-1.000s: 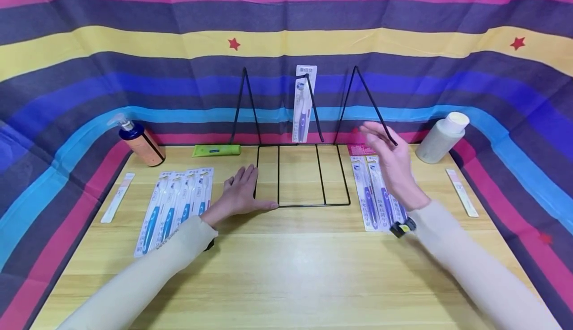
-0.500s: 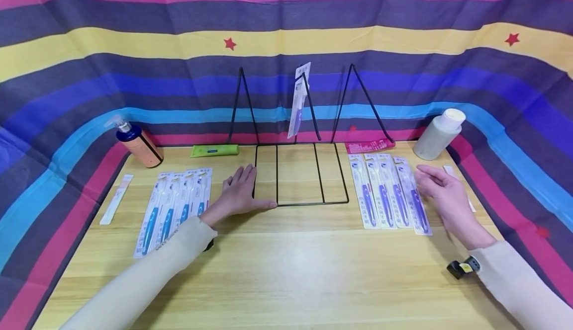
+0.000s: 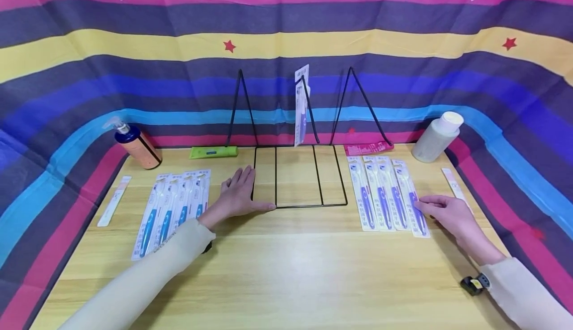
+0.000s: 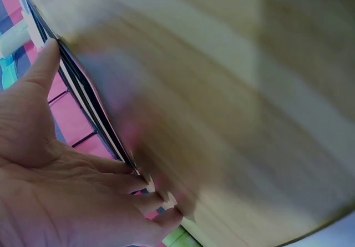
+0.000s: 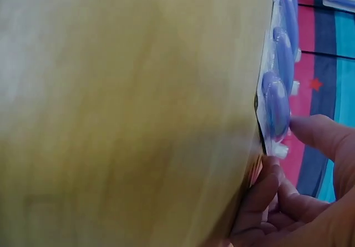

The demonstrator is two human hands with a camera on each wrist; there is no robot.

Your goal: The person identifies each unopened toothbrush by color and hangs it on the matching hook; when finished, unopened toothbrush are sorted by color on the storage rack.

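In the head view, my left hand [image 3: 237,193] lies with fingers spread at the left front corner of a black wire rack [image 3: 311,206], the thumb at its front bar. The left wrist view shows those fingers [image 4: 141,202] along the rack's edge. At the right, my right hand [image 3: 449,215] pinches the outer edge of the rightmost purple packaged toothbrush [image 3: 411,198]. Its thumb [image 5: 316,133] meets the blister side while the other fingers curl at the card's edge. Several more purple toothbrush packs [image 3: 375,193] lie beside it. One purple pack [image 3: 301,106] hangs from the rack's middle hook.
Several blue toothbrush packs [image 3: 170,215] lie at the left. Along the back are a pump bottle [image 3: 139,146], a green tube [image 3: 214,152], a pink tube [image 3: 369,148] and a grey bottle [image 3: 437,138]. Narrow white packets [image 3: 114,201] lie near both sides. A striped cloth [image 3: 286,17] surrounds the table.
My right hand has come from beside the rack's right hook down to the rightmost purple pack and pinched its edge. The hanging pack has swung and turned. My left hand stays put.
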